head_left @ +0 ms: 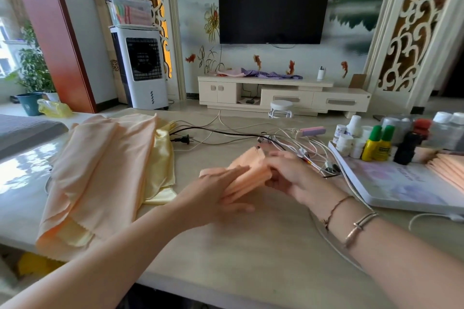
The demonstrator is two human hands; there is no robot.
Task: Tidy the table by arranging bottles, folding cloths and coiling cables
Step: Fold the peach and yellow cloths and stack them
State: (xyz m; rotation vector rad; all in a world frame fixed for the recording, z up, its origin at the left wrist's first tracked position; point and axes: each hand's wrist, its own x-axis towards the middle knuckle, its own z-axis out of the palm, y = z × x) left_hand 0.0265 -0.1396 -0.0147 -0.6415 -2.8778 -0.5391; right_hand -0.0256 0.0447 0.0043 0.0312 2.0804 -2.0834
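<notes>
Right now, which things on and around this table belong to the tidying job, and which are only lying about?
Part of the job:
- small peach cloth, under the left hand and right hand
- loose cloth pile
- tangled cables
- bottles on the tray
- folded cloth stack

Only lying about:
- television
- air cooler
- white stool
- potted plant

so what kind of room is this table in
Most likely a home living room: a wall-mounted television hangs over a low media cabinet, a standing air cooler sits by the wall, and a potted plant grows near the window.
</notes>
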